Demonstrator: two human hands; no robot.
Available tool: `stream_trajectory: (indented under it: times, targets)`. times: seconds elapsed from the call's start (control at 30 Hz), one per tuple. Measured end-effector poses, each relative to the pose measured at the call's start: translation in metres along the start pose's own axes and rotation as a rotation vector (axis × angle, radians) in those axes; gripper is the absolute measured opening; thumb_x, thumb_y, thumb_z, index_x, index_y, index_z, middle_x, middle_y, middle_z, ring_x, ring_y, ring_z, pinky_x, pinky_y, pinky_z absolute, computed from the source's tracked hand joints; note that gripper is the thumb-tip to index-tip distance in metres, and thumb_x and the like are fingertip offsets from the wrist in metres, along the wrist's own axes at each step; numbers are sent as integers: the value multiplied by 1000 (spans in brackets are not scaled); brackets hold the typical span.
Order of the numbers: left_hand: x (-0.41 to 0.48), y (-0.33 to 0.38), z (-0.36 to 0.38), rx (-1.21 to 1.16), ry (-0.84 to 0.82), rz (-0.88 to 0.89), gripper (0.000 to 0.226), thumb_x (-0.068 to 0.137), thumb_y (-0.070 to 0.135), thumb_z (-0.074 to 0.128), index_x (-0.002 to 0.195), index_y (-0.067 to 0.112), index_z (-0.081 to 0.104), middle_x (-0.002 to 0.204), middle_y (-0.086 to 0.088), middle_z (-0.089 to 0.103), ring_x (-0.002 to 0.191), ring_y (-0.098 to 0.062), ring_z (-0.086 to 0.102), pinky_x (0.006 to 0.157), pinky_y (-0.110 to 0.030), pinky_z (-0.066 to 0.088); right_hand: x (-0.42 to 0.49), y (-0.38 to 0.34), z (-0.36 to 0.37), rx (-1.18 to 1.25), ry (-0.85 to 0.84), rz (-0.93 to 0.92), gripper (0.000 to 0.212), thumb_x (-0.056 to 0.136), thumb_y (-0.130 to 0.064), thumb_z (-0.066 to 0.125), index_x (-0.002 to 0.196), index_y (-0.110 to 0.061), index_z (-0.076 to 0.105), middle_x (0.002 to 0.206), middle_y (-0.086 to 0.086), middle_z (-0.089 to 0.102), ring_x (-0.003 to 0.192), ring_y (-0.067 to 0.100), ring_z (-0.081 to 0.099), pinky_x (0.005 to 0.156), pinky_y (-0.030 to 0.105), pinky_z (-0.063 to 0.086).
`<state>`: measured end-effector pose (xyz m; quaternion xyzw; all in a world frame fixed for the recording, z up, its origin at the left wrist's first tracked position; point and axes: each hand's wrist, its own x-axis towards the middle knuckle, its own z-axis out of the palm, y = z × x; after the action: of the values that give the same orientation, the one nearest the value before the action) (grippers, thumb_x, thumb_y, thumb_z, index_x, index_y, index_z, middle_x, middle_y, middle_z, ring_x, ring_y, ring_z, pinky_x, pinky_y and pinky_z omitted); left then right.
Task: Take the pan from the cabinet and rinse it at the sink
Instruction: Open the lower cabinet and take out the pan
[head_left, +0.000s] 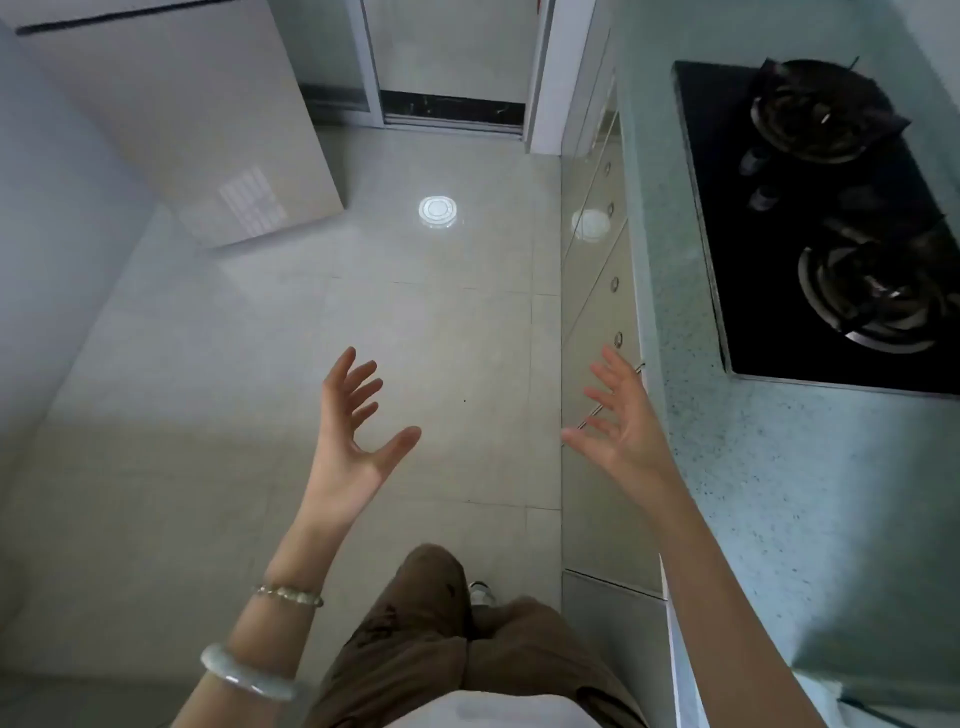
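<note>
Trousers (447, 639) nearest, left hand (353, 431) and right hand (621, 421) both spread and empty over the floor (311, 338); no pan in view, cabinet (597, 291) doors shut beside the tabletop (779, 493); next, likely opening one.

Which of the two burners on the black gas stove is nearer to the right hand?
The lower burner, closest to the camera, is nearer the right hand; the other burner sits at the far end of the gas stove.
</note>
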<state>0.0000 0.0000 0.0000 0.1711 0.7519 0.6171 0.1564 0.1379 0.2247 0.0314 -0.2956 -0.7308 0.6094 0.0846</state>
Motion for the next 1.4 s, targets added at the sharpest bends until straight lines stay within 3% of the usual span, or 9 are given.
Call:
stream_trajectory:
  times: [0.27, 0.57, 0.7, 0.9, 1.07, 1.4]
  targets:
    - [69, -6, -9, -1, 21, -25, 94, 65, 30, 74, 144, 26, 24, 138, 7, 44, 126, -10, 49, 105, -36, 42, 70, -13, 7, -18, -18, -8, 89, 78, -3, 72, 144, -36, 23, 146, -6, 36, 127, 11, 43, 103, 31, 41]
    - [205, 0, -34, 28, -19, -3, 92, 66, 33, 73, 144, 29, 25, 140, 7, 44, 126, -9, 49, 104, -33, 42, 195, -49, 36, 17, 57, -15, 85, 78, 0, 71, 142, -34, 26, 146, -3, 36, 127, 15, 44, 104, 36, 42]
    - [267, 4, -45, 39, -45, 16, 89, 67, 30, 74, 143, 33, 26, 140, 9, 44, 126, -8, 49, 104, -32, 42, 251, -68, 47, 28, 82, -33, 85, 78, 0, 71, 140, -36, 27, 144, -5, 38, 125, 13, 45, 95, 22, 42]
    - [359, 9, -47, 43, -68, 21, 89, 65, 36, 72, 142, 32, 27, 140, 7, 44, 125, -5, 49, 103, -29, 42, 334, -92, 48, -1, 95, -41, 84, 78, -3, 72, 138, -40, 26, 142, -9, 38, 123, 11, 45, 94, 20, 42]
    - [445, 7, -36, 46, -60, 25, 87, 66, 32, 74, 140, 36, 28, 141, 7, 43, 125, -6, 49, 102, -29, 42, 420, -109, 41, 6, 107, -49, 84, 78, -3, 72, 138, -39, 27, 139, -11, 38, 123, 11, 45, 97, 27, 42]
    - [619, 24, -6, 93, -14, 33, 85, 73, 19, 76, 142, 28, 28, 141, 8, 43, 124, -5, 49, 103, -29, 42, 601, -151, 18, 38, 72, -59, 82, 76, 3, 72, 133, -41, 30, 136, -8, 41, 122, 16, 47, 98, 33, 44]
